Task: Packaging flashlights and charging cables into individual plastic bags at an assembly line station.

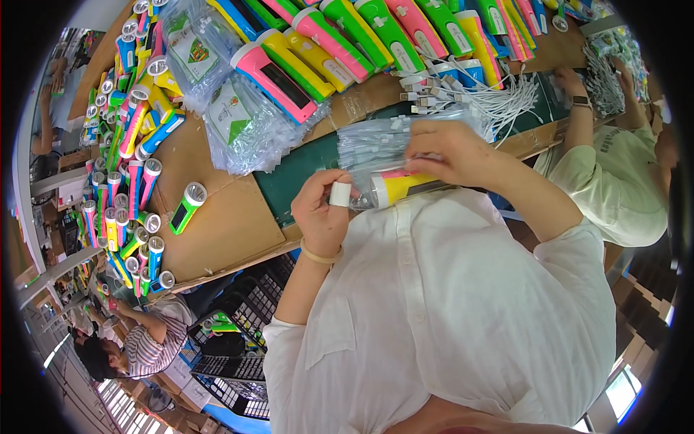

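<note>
A yellow and pink flashlight (396, 186) lies sideways in front of my white shirt, its head end inside a clear plastic bag (361, 199). My left hand (320, 211) is closed on the bag at the head end; something white is wrapped round one of its fingers. At the other end my right hand (454, 153) pinches the bag's edge above the flashlight. Its fingertips are partly hidden. Just beyond both hands lies a stack of flat clear bags (372, 145) on the green table mat (278, 194).
White charging cables (506, 101) are heaped beyond my right hand. Colourful flashlights (347, 43) line the back, with more standing at left (119, 210). Packed bags (235, 119) lie between them. One green flashlight (189, 207) lies on cardboard. Black crates (238, 347) stand below; a co-worker (614, 173) sits at right.
</note>
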Demonstrator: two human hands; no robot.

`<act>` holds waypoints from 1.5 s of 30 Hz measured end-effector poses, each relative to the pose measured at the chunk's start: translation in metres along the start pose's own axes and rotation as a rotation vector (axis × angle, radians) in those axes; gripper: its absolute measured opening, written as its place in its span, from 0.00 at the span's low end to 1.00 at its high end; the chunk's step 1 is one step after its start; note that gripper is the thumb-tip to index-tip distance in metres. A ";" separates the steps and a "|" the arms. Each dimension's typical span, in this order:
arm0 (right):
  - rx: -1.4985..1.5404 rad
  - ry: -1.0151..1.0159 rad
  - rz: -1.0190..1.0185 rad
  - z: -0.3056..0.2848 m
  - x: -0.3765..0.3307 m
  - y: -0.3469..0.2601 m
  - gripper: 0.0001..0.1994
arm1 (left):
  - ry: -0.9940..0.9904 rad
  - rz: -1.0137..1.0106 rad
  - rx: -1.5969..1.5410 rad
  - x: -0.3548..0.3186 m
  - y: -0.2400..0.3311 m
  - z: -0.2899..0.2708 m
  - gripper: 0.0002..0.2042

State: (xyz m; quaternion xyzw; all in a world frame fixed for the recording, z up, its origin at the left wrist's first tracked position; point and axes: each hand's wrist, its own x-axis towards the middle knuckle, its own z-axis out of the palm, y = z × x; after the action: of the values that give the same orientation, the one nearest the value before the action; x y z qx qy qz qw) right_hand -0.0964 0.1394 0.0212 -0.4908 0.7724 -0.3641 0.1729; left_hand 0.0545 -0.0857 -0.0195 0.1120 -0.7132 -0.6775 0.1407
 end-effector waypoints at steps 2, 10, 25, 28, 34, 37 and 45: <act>-0.072 0.036 0.005 -0.013 -0.025 0.017 0.08 | 0.069 -0.112 -0.091 0.000 -0.005 -0.006 0.03; 0.030 -0.008 0.224 -0.028 -0.063 0.013 0.07 | -0.212 -0.172 0.215 0.027 -0.033 0.000 0.10; 0.200 1.423 0.768 -0.343 -0.046 0.092 0.15 | -0.275 0.292 0.742 0.042 -0.037 0.046 0.11; 0.643 1.815 0.321 -0.429 -0.069 0.138 0.16 | -0.300 0.234 0.733 0.044 -0.036 0.046 0.10; 0.062 1.066 0.236 -0.290 0.005 0.162 0.30 | -0.273 0.245 0.726 0.043 -0.038 0.048 0.08; 0.122 0.502 0.268 -0.163 0.026 0.084 0.20 | -0.286 0.252 0.685 0.036 -0.039 0.041 0.07; -0.257 0.027 -0.142 0.049 0.012 0.029 0.09 | -0.303 0.207 0.527 0.026 -0.031 0.036 0.05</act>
State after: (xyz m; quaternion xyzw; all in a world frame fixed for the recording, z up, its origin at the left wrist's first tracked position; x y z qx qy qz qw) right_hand -0.0895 0.1171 -0.0314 -0.5574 0.7783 -0.2800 0.0718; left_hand 0.0163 -0.0633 -0.0505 -0.0309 -0.8845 -0.4606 0.0673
